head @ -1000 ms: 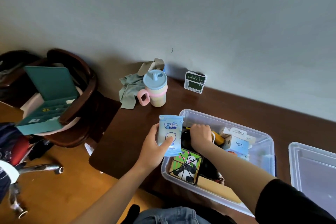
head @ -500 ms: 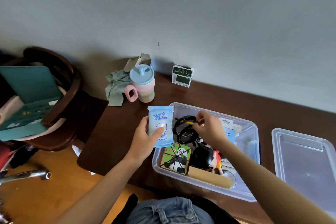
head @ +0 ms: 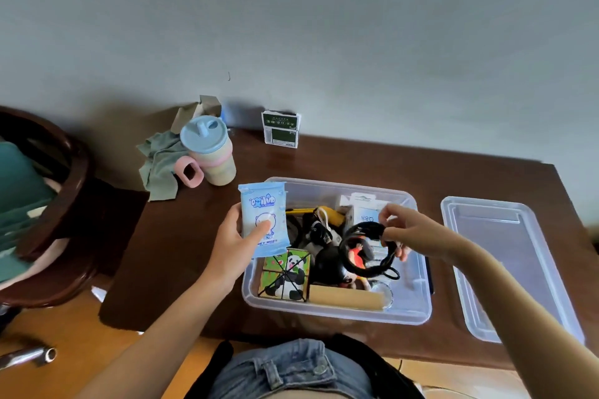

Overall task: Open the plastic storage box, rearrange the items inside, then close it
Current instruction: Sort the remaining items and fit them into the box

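Observation:
The clear plastic storage box [head: 418,308] stands open on the brown table, its lid [head: 505,256] lying flat to its right. My left hand [head: 231,243] holds a blue pack of wet wipes [head: 264,219] upright over the box's left rim. My right hand [head: 411,232] pinches a coiled black cable [head: 366,253] lifted above the middle of the box. Inside lie a panda puzzle cube [head: 287,275], a cardboard tube [head: 345,297], a black-haired doll [head: 330,264], a yellow item [head: 327,214] and a white carton [head: 364,209].
A blue-lidded sippy cup [head: 210,152] with a pink handle and a green cloth [head: 158,165] sit at the table's back left. A small green-and-white box [head: 280,128] leans on the wall. A dark wooden chair [head: 48,204] stands left of the table.
My right hand has pulled the black cable out of the box's back left and carried it right, over the box's middle. The left hand keeps holding the wipes pack.

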`<state>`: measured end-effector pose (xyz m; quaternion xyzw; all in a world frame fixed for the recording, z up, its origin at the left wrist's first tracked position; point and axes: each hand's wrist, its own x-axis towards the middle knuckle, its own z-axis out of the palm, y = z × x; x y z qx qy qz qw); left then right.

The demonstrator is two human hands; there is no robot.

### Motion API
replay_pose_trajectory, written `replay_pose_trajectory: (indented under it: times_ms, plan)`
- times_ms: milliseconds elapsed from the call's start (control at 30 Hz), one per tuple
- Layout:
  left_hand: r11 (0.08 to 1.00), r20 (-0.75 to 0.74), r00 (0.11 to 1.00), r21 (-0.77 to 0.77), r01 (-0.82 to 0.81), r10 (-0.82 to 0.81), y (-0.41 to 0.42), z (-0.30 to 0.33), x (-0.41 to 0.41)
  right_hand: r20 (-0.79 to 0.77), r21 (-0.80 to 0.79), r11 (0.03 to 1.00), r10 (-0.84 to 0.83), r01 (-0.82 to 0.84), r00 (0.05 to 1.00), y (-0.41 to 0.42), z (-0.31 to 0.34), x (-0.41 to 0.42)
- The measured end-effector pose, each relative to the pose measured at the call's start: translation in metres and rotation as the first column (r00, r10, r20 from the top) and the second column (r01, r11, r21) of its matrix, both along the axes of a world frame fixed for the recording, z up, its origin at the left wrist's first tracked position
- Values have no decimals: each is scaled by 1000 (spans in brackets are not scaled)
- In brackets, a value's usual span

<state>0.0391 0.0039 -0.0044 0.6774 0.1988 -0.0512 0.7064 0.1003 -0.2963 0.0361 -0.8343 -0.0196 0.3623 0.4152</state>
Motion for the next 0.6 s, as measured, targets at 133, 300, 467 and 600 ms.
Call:
replay_pose_trajectory:
  times_ms: [133, 300, 467, 600]
  plan:
    - [1000, -12, 1000, 16, 0, 1, 4, -1, 1, 2, -429, 872, 260, -234, 966, 2, -17, -8]
    - [998, 0, 998, 34, -56, 56, 11, 3, 2, 275, -586, 804, 314, -101, 909, 45, -9, 7]
    - [994, 13, 995, 49, -98, 97, 15, 10, -3, 264, -546, 795, 461, -263, 847, 130, -37, 24]
    - [993, 21, 994, 40, -108, 107, 13, 13, -10, 196, -727, 627, 579, -279, 791, 170, -76, 39]
